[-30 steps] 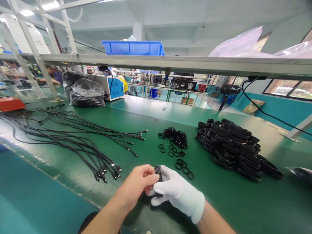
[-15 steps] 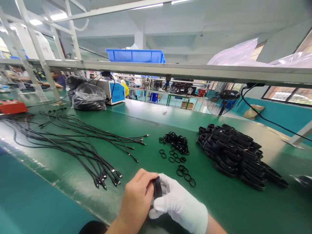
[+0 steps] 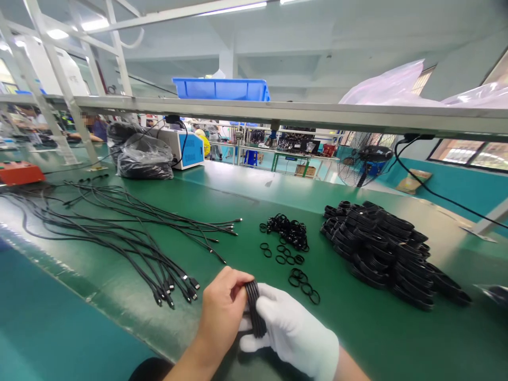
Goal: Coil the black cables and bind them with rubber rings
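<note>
A coiled black cable (image 3: pixel 256 309) is held between my two hands near the front edge of the bench. My bare left hand (image 3: pixel 224 301) pinches the coil's upper end between thumb and fingers. On its other side my right hand (image 3: pixel 283 323), in a white glove, grips the coil with the thumb across it. Just beyond the hands lie loose black rings (image 3: pixel 304 281), with a heap of small black bands (image 3: pixel 286 230) behind them. Straight black cables (image 3: pixel 159 248) with metal plugs spread over the left of the bench. To the right rises a pile of coiled black cables (image 3: pixel 381 248).
The green bench (image 3: pixel 238 190) runs under a metal shelf (image 3: pixel 301 112) carrying a blue bin (image 3: pixel 222 90). Bagged black goods (image 3: pixel 145 156) and a white-and-blue machine (image 3: pixel 188 148) stand at the back left, a red box (image 3: pixel 21 173) farther left. A fan (image 3: pixel 361 159) stands beyond the bench.
The coil has turned more upright and shows more of its length. My right thumb has shifted up onto the coil, and my left hand has moved slightly up and left.
</note>
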Available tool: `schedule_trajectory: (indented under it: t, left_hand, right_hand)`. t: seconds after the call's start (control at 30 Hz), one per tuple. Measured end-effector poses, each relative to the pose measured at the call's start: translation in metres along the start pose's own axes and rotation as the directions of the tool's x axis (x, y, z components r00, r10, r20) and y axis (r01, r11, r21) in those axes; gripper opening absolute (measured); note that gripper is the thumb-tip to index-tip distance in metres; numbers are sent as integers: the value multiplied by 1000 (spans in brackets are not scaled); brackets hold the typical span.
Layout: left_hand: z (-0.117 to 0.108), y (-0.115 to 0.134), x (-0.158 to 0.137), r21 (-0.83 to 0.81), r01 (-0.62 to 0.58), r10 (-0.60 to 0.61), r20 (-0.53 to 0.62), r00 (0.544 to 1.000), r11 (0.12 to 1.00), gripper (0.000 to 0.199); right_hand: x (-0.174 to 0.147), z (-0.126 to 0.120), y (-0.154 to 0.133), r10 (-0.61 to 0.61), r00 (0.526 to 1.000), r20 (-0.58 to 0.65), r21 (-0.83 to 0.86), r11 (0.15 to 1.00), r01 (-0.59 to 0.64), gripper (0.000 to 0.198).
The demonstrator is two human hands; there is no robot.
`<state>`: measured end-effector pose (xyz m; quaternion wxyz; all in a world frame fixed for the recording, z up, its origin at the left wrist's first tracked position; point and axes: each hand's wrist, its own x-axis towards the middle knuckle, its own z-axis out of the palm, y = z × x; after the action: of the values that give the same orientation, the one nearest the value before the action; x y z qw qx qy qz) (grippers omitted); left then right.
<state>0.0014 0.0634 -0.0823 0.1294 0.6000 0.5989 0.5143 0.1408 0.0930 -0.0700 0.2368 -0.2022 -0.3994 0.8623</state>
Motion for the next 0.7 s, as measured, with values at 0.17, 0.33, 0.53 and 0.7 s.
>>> schedule_trajectory:
  t: [0.17,0.33,0.53,0.7]
  left_hand:
    - [-3,2,8,73,58,-61,42,997,996,24]
    - [-23,11,16,-80,228,-208,204,957,970,19]
    - [-40,24,11,-228,422,-283,464,839,878,14]
    - [-38,27,8,-207,401,-240,534,811,893,10]
  right_hand:
    - [-1,-3,2,-11,998,-60,-25,1000,10,47]
    - [-1,-6,4,-23,1000,10,73,997,22,42]
    - [-3,-2,-1,-15,997,77,112,994,6,44]
    - [-2,4,-1,-7,999,38,21,1000,6,44]
